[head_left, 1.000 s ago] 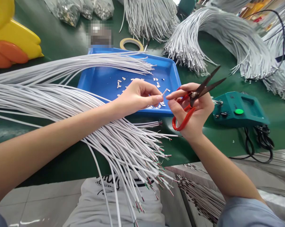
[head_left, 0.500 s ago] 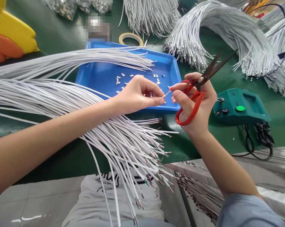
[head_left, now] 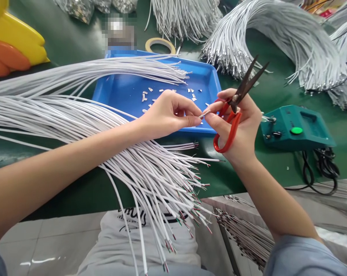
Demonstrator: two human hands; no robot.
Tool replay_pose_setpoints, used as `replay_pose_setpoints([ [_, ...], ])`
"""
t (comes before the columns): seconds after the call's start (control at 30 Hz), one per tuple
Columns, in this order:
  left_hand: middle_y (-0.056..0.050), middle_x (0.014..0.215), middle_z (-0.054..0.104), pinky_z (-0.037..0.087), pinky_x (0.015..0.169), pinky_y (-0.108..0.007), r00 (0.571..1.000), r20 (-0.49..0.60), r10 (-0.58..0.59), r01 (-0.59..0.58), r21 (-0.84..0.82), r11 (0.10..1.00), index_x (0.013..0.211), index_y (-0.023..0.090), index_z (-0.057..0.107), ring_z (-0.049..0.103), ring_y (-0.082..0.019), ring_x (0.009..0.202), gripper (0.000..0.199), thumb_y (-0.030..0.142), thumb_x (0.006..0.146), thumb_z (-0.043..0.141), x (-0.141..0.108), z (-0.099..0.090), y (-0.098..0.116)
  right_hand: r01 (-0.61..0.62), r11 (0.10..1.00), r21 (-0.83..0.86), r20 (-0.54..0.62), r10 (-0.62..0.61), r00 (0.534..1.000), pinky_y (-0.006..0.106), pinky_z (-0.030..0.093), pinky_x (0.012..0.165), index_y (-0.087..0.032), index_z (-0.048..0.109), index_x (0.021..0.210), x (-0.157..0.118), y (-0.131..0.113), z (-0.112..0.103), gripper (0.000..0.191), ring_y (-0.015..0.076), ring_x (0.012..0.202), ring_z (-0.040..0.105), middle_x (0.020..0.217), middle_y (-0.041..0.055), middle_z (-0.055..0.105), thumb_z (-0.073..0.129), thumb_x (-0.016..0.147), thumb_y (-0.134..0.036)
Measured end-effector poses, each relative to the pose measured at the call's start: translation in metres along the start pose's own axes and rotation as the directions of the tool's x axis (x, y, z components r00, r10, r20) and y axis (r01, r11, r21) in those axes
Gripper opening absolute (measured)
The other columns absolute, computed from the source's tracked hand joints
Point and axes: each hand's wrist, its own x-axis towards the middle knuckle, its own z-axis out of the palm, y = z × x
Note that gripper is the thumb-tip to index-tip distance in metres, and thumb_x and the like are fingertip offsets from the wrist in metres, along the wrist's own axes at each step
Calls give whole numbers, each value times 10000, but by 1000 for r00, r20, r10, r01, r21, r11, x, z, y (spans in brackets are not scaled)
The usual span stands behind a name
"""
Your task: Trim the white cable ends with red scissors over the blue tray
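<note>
A white cable end is pinched between the thumb and forefinger of the left hand, above the near side of the blue tray. Scissors, blades parted, are held in the right hand at the tray's right end. White clippings are scattered inside the tray. An upper cable bundle is laid across the tray's left rim; a lower cable bundle is fanned out in front of the tray.

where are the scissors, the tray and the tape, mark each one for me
Scissors (head_left: 235, 98): head view, on the pivot between handles and blades.
Tray (head_left: 127, 96): head view, on a bare patch of its blue floor.
Tape (head_left: 159, 40): head view, on the far edge of the ring.
</note>
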Motion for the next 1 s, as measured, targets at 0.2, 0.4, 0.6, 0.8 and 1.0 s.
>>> replay_pose_setpoints([
  [0.2, -30, 620, 657, 460, 526, -215, 998, -63, 31, -32, -17, 999, 737, 101, 723, 571, -89, 561, 95, 117, 756, 632, 0, -1, 0, -20, 991, -135, -25, 17, 1000, 305, 512, 680, -239, 614, 990, 10, 1, -7, 260, 139, 719, 654, 775, -24, 685, 693, 755, -160],
  [0.4, -24, 656, 656, 394, 511, -211, 975, -200, 97, -88, 52, 995, 712, 111, 707, 537, -81, 587, 126, 115, 777, 599, 1, 0, -3, 9, 929, -371, 54, 12, 998, 285, 477, 617, -219, 637, 969, 10, 6, -10, 235, 127, 682, 609, 776, -17, 665, 677, 738, -205],
  [0.6, -28, 647, 638, 353, 500, -222, 963, -220, 155, -143, 70, 987, 733, 116, 724, 499, -80, 580, 118, 100, 776, 615, 0, 0, -5, 77, 852, -518, 116, -19, 993, 282, 445, 560, -194, 681, 978, 5, 5, -6, 274, 136, 659, 567, 773, 17, 684, 699, 711, -251],
  [0.8, -16, 622, 602, 323, 489, -228, 955, -228, 188, -168, 105, 980, 746, 144, 738, 443, -74, 553, 156, 66, 771, 606, -1, 0, -5, 157, 819, -552, 164, -78, 983, 330, 508, 659, -218, 692, 985, 7, 5, -7, 272, 184, 744, 612, 763, 23, 694, 699, 713, -213],
  [1.0, -19, 615, 608, 329, 494, -239, 967, -206, 152, -123, 148, 981, 729, 158, 737, 435, -83, 553, 143, 100, 763, 611, -1, 1, -4, 179, 819, -544, 189, -89, 978, 361, 509, 658, -281, 692, 996, 5, 6, -7, 301, 216, 777, 610, 842, 20, 714, 702, 703, -213],
])
